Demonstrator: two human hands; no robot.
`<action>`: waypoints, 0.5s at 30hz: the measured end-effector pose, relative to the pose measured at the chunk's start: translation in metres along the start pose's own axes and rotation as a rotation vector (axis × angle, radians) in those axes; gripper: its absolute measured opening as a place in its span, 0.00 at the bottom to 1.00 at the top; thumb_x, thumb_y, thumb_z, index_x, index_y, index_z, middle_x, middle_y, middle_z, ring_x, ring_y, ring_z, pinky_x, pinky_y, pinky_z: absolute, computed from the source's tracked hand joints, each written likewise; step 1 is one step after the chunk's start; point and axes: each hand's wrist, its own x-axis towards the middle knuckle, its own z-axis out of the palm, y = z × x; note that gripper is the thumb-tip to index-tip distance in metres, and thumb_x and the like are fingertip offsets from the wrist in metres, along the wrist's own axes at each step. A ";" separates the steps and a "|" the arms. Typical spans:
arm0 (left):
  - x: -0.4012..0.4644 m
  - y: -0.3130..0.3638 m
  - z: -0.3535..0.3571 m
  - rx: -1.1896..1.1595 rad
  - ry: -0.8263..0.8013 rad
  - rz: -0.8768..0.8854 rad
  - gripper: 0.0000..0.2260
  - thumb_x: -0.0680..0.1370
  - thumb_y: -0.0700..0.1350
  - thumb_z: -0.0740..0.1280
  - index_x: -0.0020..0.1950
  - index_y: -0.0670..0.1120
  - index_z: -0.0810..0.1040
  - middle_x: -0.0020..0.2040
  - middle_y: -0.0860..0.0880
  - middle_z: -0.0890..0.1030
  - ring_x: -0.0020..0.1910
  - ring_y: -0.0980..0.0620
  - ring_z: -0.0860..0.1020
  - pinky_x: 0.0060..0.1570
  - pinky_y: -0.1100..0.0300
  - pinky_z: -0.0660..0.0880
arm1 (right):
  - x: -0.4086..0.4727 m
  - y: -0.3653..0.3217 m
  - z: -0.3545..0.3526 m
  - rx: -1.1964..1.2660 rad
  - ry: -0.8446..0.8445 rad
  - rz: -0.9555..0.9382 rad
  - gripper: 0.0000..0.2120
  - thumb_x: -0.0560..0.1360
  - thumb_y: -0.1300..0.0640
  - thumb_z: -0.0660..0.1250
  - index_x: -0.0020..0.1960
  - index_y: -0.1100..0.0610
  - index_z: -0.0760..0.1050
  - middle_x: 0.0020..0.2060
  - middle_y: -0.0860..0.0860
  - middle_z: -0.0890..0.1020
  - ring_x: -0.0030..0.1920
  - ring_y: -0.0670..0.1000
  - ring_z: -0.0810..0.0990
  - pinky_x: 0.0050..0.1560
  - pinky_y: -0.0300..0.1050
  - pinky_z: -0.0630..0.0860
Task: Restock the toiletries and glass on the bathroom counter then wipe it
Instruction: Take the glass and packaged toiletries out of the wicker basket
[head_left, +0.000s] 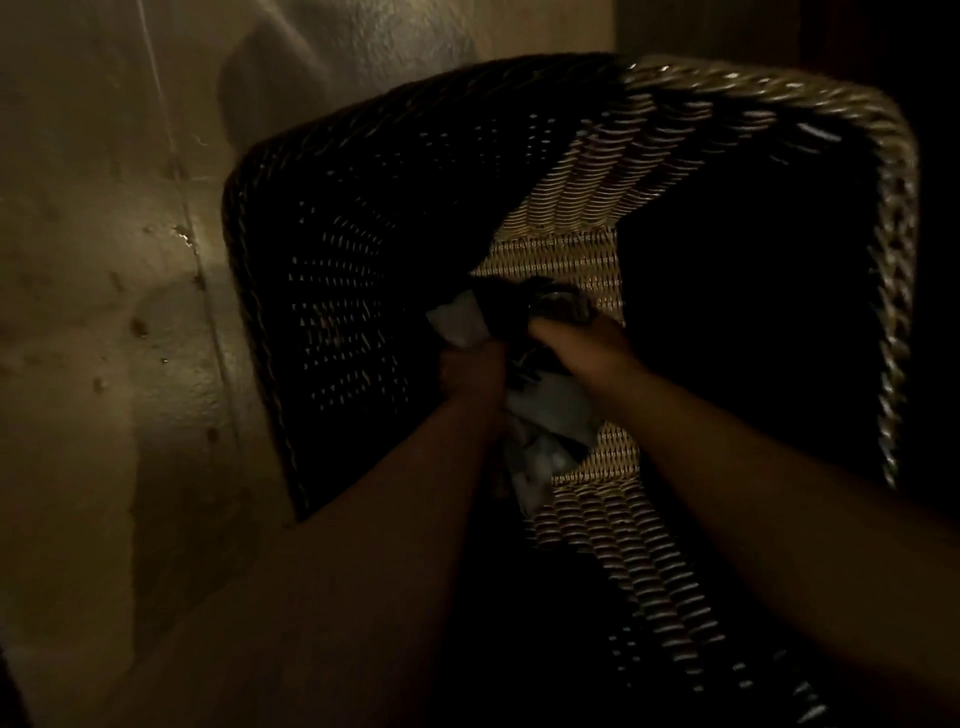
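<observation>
We are looking down into one wicker basket (852, 119), both our arms reaching to its bottom. Deep in the basket, pale crumpled wrappers (550, 410) are lying in a loose heap, too dim to count. Our left hand (470, 371) is closing on a white piece (457, 322) at the heap's far left edge. Our right hand (582, 340) is lying over a small round-topped thing (558, 304) at the heap's far end; whether those fingers are clamping it we cannot tell.
</observation>
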 end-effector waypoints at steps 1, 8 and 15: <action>-0.013 0.003 -0.004 -0.088 0.000 0.000 0.31 0.69 0.47 0.76 0.69 0.37 0.76 0.66 0.38 0.80 0.61 0.37 0.81 0.56 0.51 0.80 | -0.015 0.001 -0.001 0.105 -0.005 0.025 0.33 0.54 0.39 0.76 0.56 0.51 0.83 0.53 0.50 0.86 0.53 0.55 0.85 0.59 0.57 0.81; -0.137 0.034 -0.033 -0.509 0.043 0.011 0.18 0.73 0.45 0.77 0.59 0.37 0.82 0.50 0.39 0.87 0.47 0.40 0.87 0.51 0.43 0.83 | -0.134 -0.021 0.002 0.369 0.317 -0.079 0.17 0.65 0.45 0.78 0.49 0.51 0.78 0.43 0.47 0.84 0.43 0.48 0.84 0.48 0.49 0.83; -0.203 0.040 -0.053 -0.379 -0.127 -0.021 0.06 0.73 0.43 0.77 0.43 0.41 0.84 0.39 0.44 0.87 0.39 0.44 0.85 0.48 0.49 0.83 | -0.178 -0.025 -0.002 0.575 0.429 -0.125 0.18 0.69 0.57 0.80 0.54 0.64 0.80 0.39 0.49 0.85 0.32 0.34 0.82 0.35 0.28 0.76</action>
